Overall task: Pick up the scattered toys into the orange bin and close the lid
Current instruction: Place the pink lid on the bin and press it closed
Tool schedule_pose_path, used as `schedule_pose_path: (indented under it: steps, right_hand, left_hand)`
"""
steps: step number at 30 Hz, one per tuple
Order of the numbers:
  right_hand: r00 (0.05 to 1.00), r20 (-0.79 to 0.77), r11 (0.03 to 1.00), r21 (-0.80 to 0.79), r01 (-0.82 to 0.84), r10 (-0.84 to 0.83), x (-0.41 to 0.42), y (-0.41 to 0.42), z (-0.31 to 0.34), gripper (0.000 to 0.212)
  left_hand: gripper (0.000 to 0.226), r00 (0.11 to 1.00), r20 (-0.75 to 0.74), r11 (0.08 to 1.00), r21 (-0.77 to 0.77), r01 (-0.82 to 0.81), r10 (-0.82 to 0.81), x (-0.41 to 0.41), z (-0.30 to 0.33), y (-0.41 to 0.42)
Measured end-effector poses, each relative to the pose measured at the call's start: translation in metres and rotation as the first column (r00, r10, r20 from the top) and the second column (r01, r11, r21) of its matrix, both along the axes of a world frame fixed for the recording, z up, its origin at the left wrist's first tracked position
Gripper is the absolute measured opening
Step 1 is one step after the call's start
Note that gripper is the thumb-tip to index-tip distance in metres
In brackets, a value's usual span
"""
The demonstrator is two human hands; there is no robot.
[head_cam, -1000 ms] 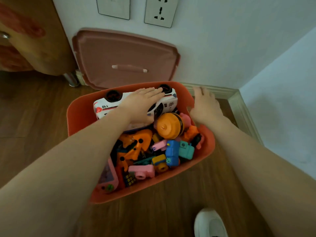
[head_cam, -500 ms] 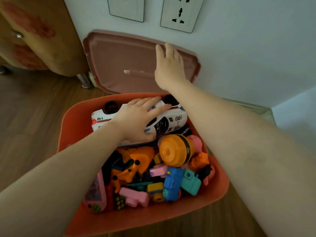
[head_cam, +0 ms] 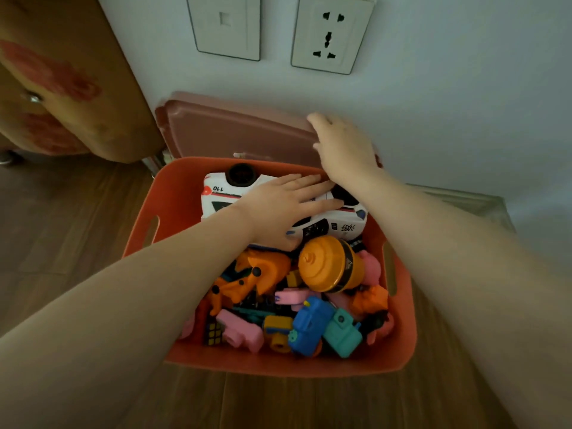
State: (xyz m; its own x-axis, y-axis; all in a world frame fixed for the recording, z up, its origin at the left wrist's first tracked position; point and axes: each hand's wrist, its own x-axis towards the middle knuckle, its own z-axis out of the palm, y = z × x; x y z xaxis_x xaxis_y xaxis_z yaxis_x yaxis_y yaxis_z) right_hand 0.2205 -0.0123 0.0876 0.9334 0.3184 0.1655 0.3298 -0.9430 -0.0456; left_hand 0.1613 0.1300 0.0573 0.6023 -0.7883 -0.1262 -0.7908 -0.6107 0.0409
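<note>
Pressing flat with straight, slightly spread fingers, a person's left hand (head_cam: 283, 209) rests on a white toy police car (head_cam: 328, 224) atop the toys piled in the orange bin (head_cam: 173, 193) on the wood floor (head_cam: 62, 230). The right hand (head_cam: 343, 147) reaches to the pink lid (head_cam: 229, 131) leaning against the wall (head_cam: 448, 103) behind the bin, its fingers curled over the lid's top edge.

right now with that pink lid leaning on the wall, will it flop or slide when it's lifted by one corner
The lid looks like flat moulded plastic, so it is probably stiff and light. It stands on edge behind the bin, so its bottom may slide or swing. The right hand grips near its top corner; a smooth rim could slip.
</note>
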Motion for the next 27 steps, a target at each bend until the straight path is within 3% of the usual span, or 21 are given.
schedule_pose_path:
  steps: [4, 9, 12, 15, 17, 20, 22, 24, 26, 27]
  right_hand:
    - [0.982, 0.189, 0.998, -0.069, -0.009, 0.022, -0.037, -0.001, 0.015, 0.035]
    - [0.949, 0.314, 0.993, -0.095, 0.067, -0.034, -0.091, -0.002, 0.019, 0.031]
    - [0.908, 0.415, 0.993, -0.074, 0.096, -0.057, -0.118, -0.001, 0.022, 0.031]
    - [0.902, 0.427, 0.995, -0.034, 0.089, -0.066, -0.150, 0.010, 0.019, 0.028]
    - [0.914, 0.399, 0.996, -0.022, 0.092, -0.076, -0.161, 0.014, 0.020, 0.028]
    - [0.938, 0.340, 0.993, -0.059, 0.098, -0.072, -0.186, 0.021, 0.024, 0.026]
    - [0.952, 0.306, 0.995, -0.085, 0.061, -0.032, -0.209, 0.025, 0.025, 0.024]
    - [0.973, 0.220, 0.994, -0.101, -0.043, 0.064, -0.233, 0.029, 0.020, 0.026]
    - [0.990, 0.085, 0.986, -0.132, -0.101, 0.113, -0.255, 0.032, 0.013, 0.039]
    - [0.996, 0.015, 0.982, -0.165, -0.089, 0.093, -0.265, 0.035, 0.010, 0.044]
  left_hand:
    - [0.081, 0.999, 0.037, 0.998, 0.051, -0.032, 0.030, -0.024, 0.001, 0.000]
    - [0.071, 0.971, 0.207, 0.988, -0.121, -0.094, 0.117, -0.047, 0.001, 0.004]
    - [0.062, 0.978, 0.120, 0.983, -0.091, -0.158, 0.168, -0.062, 0.006, 0.018]
    - [0.049, 0.996, 0.087, 0.984, -0.178, 0.028, -0.013, -0.085, 0.024, 0.045]
    - [0.042, 0.968, 0.192, 0.933, -0.291, 0.212, -0.160, -0.098, 0.037, 0.066]
    - [0.031, 0.929, 0.337, 0.855, -0.427, 0.295, -0.152, -0.110, 0.053, 0.099]
    - [0.026, 0.947, 0.320, 0.826, -0.531, 0.188, -0.010, -0.114, 0.064, 0.109]
    - [0.028, 0.965, 0.114, 0.792, -0.598, -0.123, 0.235, -0.114, 0.063, 0.112]
    - [0.033, 0.878, -0.151, 0.748, -0.470, -0.469, 0.455, -0.116, 0.051, 0.115]
    - [0.036, 0.829, -0.237, 0.745, -0.363, -0.559, 0.506, -0.117, 0.043, 0.116]
